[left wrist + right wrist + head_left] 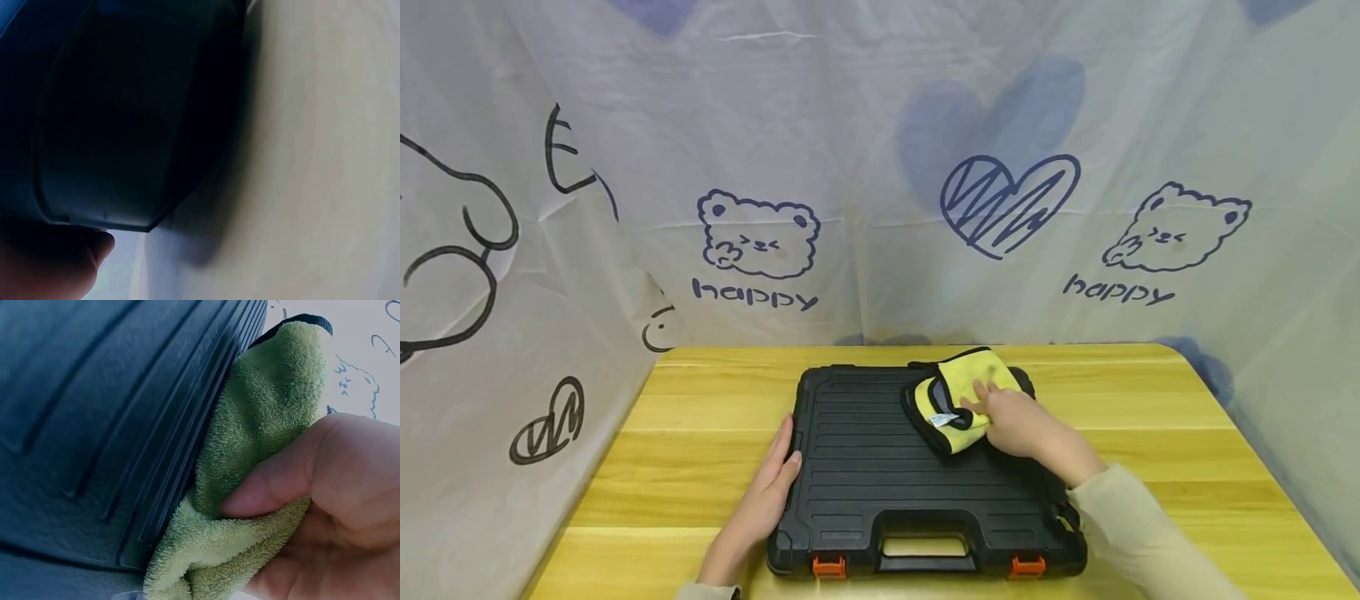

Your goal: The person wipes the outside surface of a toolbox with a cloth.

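Note:
A black plastic tool case (850, 450) lies flat with its handle toward me and two orange latches on the front. Along its left side rests my left hand (763, 496), fingers straight against the edge and thumb by the lid's rim. My right hand (1018, 421) holds a folded yellow towel (981, 371) with black trim and a small white tag on the far right of the lid. In the right wrist view, the thumb presses into the towel (269, 406) and the fingers lie behind its fold. The left wrist view shows the case's dark side (112, 137) with part of the hand below.
The case sits on a wooden table (685, 433) with yellow grain, with table surface to its left and right. Behind and at both sides hangs a pale curtain (865, 167) with drawn hearts and bears.

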Motion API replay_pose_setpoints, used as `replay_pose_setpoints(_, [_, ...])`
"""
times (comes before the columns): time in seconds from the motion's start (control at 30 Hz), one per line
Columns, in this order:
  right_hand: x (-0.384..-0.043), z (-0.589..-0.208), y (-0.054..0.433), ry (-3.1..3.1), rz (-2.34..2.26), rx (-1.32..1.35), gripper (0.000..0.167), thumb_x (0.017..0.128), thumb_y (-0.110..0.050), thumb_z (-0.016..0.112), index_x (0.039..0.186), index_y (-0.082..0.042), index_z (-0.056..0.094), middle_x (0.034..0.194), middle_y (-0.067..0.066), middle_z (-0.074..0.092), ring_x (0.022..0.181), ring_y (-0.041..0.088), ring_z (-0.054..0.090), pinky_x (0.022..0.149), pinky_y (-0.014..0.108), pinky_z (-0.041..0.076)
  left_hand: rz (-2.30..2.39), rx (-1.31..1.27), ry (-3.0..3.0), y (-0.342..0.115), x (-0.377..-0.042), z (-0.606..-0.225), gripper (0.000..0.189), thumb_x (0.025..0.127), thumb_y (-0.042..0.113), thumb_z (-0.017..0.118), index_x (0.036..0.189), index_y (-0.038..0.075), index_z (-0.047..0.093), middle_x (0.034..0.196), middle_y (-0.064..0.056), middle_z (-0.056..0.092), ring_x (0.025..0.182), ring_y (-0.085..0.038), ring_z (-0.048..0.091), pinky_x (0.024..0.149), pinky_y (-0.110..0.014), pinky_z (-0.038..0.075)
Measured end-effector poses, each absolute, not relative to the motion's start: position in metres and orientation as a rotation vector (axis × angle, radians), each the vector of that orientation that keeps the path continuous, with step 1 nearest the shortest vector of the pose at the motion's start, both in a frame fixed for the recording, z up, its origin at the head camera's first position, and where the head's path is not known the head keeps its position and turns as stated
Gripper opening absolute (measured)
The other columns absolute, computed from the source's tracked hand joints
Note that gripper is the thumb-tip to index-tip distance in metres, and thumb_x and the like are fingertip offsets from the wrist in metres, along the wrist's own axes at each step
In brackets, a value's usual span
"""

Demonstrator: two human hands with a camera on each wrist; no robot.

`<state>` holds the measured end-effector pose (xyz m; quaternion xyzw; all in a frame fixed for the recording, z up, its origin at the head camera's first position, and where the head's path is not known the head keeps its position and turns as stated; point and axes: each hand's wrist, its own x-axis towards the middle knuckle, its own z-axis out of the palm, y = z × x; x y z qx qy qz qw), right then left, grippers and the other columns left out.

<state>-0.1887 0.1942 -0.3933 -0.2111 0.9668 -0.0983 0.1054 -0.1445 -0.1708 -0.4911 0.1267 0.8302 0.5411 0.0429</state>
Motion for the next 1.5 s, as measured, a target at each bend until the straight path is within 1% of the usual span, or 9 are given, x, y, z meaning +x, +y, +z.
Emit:
replay_pose_setpoints(0.1, [-0.183,-0.393,0.193,2.863,-0.294,-0.638,0.054,0.083,0.009,0.05,0.136,-0.002,0.06,0.147,0.033,0.04,0.118,0.054,0.051,0.074,0.044,0.048,1.657,0.389,2.539,-0.171,-0.145,-0.491,0.059,0.11,0.024,0.03,0.16,0.009,0.002,0.165,-0.016,-0.002,0.15,-0.035,-0.003,0.117,-0.058,0.002])
replay_pose_setpoints(0.2, [-0.177,-0.393,0.193,2.857,-0.33,-0.645,0.055,0.082,0.011,0.05,0.135,-0.001,0.06,0.146,0.033,0.04,0.077,0.038,0.064,0.056,0.033,0.037,1.651,0.386,2.547,-0.171,-0.145,-0.492,0.059,0.11,0.024,0.03,0.16,0.008,0.002,0.165,-0.016,-0.001,0.15,-0.035,-0.002,0.117,-0.058,0.002])
replay_pose_setpoints(0.3, [-0.171,-0.391,0.193,2.834,-0.372,-0.646,0.058,0.081,0.013,0.049,0.136,-0.001,0.059,0.147,0.035,0.037,0.045,0.014,0.035,0.048,0.027,0.02,1.653,0.389,2.553,-0.172,-0.145,-0.491,0.059,0.11,0.024,0.03,0.16,0.008,0.003,0.165,-0.016,-0.001,0.15,-0.036,-0.002,0.117,-0.057,0.002])
replay_pose_setpoints(0.43, [-0.162,-0.39,0.193,2.797,-0.415,-0.64,0.061,0.081,0.015,0.047,0.137,-0.004,0.059,0.149,0.035,0.034,0.045,0.008,0.012,0.045,0.024,0.014,1.661,0.391,2.549,-0.172,-0.145,-0.491,0.059,0.11,0.025,0.031,0.16,0.01,0.003,0.165,-0.016,-0.001,0.15,-0.036,-0.002,0.117,-0.058,0.002])
replay_pose_setpoints(1.1, [-0.101,-0.388,0.194,2.703,-0.575,-0.817,0.068,0.072,0.023,0.048,0.131,-0.006,0.065,0.146,0.031,0.042,0.037,0.006,0.02,0.044,0.022,0.011,1.67,0.391,2.545,-0.172,-0.146,-0.492,0.059,0.11,0.024,0.032,0.16,0.01,0.004,0.165,-0.015,0.0,0.151,-0.035,-0.001,0.117,-0.058,0.002])
replay_pose_setpoints(1.17, [-0.096,-0.388,0.195,2.686,-0.593,-0.847,0.07,0.07,0.024,0.047,0.131,-0.006,0.066,0.146,0.031,0.042,0.037,0.018,0.04,0.044,0.023,0.011,1.669,0.388,2.543,-0.172,-0.145,-0.492,0.059,0.11,0.024,0.032,0.16,0.009,0.004,0.165,-0.015,0.0,0.15,-0.035,-0.002,0.117,-0.058,0.002])
replay_pose_setpoints(1.27, [-0.087,-0.39,0.196,2.679,-0.608,-0.874,0.072,0.068,0.025,0.047,0.129,-0.007,0.067,0.145,0.031,0.043,0.082,0.044,0.066,0.042,0.026,0.015,1.672,0.383,2.531,-0.172,-0.145,-0.491,0.06,0.11,0.025,0.032,0.16,0.009,0.003,0.165,-0.014,-0.001,0.151,-0.034,-0.002,0.117,-0.058,0.002])
replay_pose_setpoints(1.33, [-0.082,-0.392,0.196,2.673,-0.609,-0.868,0.073,0.067,0.025,0.049,0.13,-0.008,0.067,0.146,0.029,0.043,0.116,0.052,0.054,0.042,0.028,0.026,1.672,0.384,2.525,-0.172,-0.145,-0.491,0.06,0.11,0.025,0.033,0.16,0.009,0.003,0.165,-0.014,-0.001,0.151,-0.034,-0.002,0.117,-0.058,0.002])
replay_pose_setpoints(1.5, [-0.07,-0.396,0.197,2.647,-0.557,-0.842,0.077,0.068,0.024,0.055,0.134,-0.015,0.065,0.15,0.024,0.041,0.134,0.047,0.041,0.068,0.046,0.053,1.677,0.394,2.523,-0.171,-0.146,-0.491,0.06,0.11,0.025,0.033,0.16,0.008,0.003,0.165,-0.014,-0.001,0.151,-0.034,-0.002,0.117,-0.058,0.002])
